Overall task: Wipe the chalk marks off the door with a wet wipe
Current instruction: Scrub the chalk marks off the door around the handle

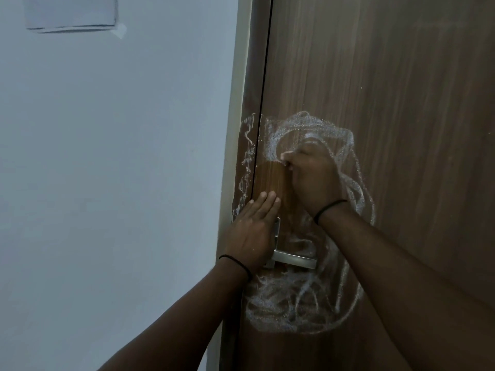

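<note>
A brown wood-grain door [401, 103] carries white chalk marks [289, 129] scribbled around its handle and down to a dense patch low on the panel. My right hand [310, 178] presses against the door in the middle of the scribbles, fingers curled over a wet wipe [287, 162] of which only a small white edge shows. A darker, clean strip of wood lies just left of that hand. My left hand [251, 231] lies flat on the door's edge above the metal lever handle [294, 259], fingers together and holding nothing.
The brown door frame [245, 162] to the left also bears chalk streaks. A pale grey wall [107, 183] fills the left side, with a white plate [71, 12] mounted near the top.
</note>
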A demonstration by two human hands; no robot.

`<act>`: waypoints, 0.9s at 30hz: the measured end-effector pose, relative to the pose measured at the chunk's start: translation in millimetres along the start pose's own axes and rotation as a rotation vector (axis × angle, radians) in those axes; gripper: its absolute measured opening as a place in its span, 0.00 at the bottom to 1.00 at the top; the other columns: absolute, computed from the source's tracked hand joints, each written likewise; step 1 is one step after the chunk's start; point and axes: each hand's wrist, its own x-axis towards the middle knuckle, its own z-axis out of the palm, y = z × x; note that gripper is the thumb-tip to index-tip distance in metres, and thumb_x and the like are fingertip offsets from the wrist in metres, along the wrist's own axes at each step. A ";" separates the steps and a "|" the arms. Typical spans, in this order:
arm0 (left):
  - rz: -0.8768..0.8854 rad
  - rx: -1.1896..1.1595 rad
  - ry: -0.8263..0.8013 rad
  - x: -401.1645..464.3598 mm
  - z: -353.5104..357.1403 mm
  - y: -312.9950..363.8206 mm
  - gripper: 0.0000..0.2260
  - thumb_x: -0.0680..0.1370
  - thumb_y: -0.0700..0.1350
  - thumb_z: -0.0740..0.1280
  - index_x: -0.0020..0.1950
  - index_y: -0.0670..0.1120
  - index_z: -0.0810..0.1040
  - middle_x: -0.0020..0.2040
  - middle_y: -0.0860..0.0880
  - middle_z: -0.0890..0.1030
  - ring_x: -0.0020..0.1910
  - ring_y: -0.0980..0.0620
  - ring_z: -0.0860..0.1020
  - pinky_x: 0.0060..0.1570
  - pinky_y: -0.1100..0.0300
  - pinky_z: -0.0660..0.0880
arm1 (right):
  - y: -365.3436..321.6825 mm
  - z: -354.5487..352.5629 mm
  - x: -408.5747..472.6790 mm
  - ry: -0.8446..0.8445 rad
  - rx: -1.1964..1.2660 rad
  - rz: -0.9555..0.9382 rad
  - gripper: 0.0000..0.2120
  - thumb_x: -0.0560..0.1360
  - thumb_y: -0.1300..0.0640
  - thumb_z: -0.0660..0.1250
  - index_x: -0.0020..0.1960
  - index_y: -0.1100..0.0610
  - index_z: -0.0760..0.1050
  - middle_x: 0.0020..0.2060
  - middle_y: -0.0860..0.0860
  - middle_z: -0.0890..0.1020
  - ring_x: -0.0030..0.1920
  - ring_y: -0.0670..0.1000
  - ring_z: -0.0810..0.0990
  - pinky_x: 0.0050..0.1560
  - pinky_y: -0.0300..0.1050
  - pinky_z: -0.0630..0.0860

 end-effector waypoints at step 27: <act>0.048 -0.080 -0.019 -3.0 2.4 -12.6 0.27 0.77 0.39 0.58 0.77 0.45 0.61 0.78 0.48 0.59 0.79 0.49 0.55 0.77 0.52 0.50 | -18.5 9.9 4.2 -0.158 0.037 -0.187 0.08 0.74 0.67 0.69 0.50 0.60 0.85 0.45 0.55 0.84 0.49 0.56 0.80 0.49 0.55 0.78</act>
